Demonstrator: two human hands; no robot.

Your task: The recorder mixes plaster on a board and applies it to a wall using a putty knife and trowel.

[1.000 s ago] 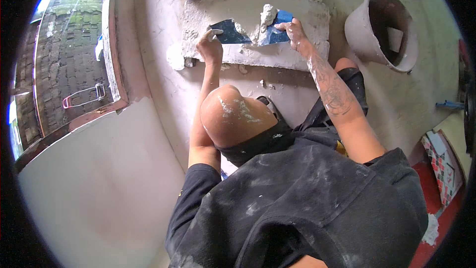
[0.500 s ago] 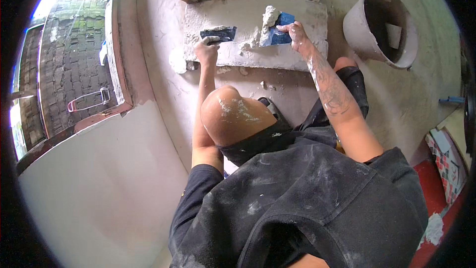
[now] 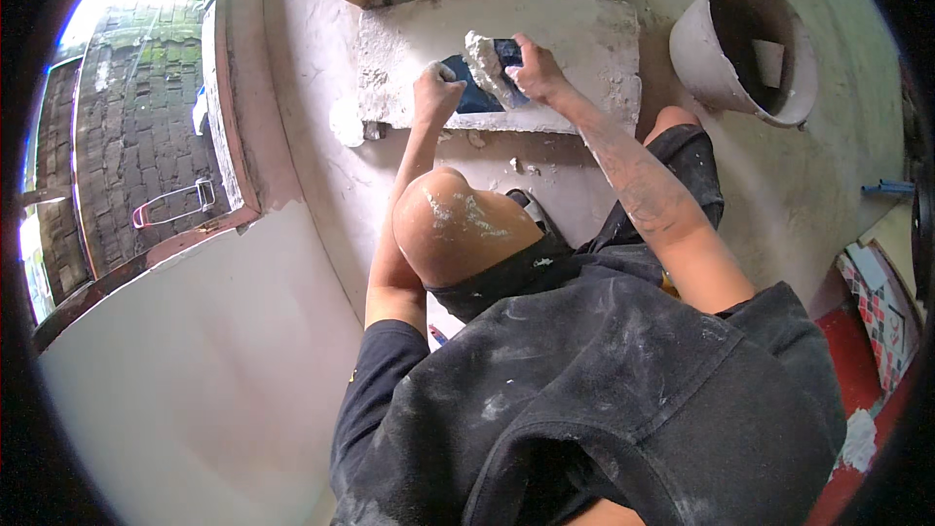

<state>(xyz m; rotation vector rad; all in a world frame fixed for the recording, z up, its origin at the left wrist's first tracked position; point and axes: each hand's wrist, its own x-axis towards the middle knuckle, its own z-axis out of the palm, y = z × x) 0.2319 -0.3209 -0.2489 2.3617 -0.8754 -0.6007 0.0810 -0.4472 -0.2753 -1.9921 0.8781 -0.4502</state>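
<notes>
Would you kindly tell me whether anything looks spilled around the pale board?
Yes, whitish crumbs lie on the floor off the near edge of the pale board; they look like stray bits of the paste by the blades.

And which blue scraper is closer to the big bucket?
The blue scraper in the right hand. It's on the big bucket side; the other scraper, in the left hand, is farther left.

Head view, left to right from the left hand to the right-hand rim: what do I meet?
Left hand → blue blade in it → darker blue blade → right hand → grey bucket → blue tube-like pieces. Plaster left out: it overlaps the blades.
</notes>
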